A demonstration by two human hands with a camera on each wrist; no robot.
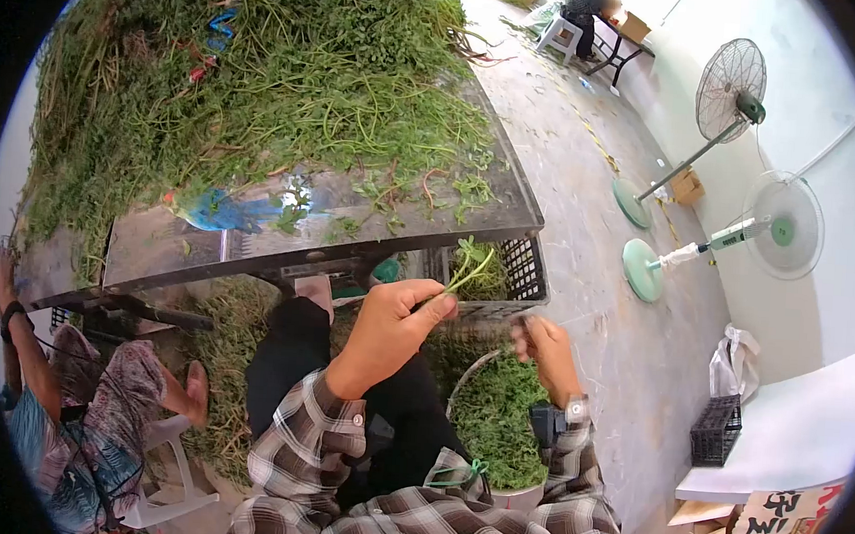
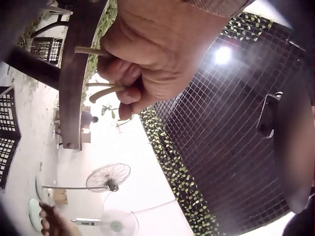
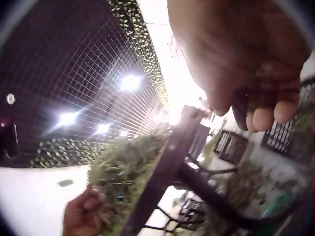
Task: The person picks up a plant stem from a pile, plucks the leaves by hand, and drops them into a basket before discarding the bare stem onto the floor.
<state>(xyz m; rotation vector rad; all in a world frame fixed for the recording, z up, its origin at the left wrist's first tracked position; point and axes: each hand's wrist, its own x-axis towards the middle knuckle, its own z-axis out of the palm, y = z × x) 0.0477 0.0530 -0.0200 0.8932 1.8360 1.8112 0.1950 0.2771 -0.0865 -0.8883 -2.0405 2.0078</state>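
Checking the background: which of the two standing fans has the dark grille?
The farther fan, nearest the wall's far end; the nearer fan has a pale, whitish grille.

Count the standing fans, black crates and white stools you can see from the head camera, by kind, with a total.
Standing fans: 2
Black crates: 2
White stools: 1
Total: 5

I'm in a produce-sorting workshop: greens (image 1: 263,71) heaped on a table (image 1: 510,199) upper left, crates (image 1: 520,273) at centre, standing fans (image 1: 732,90) on concrete floor upper right.
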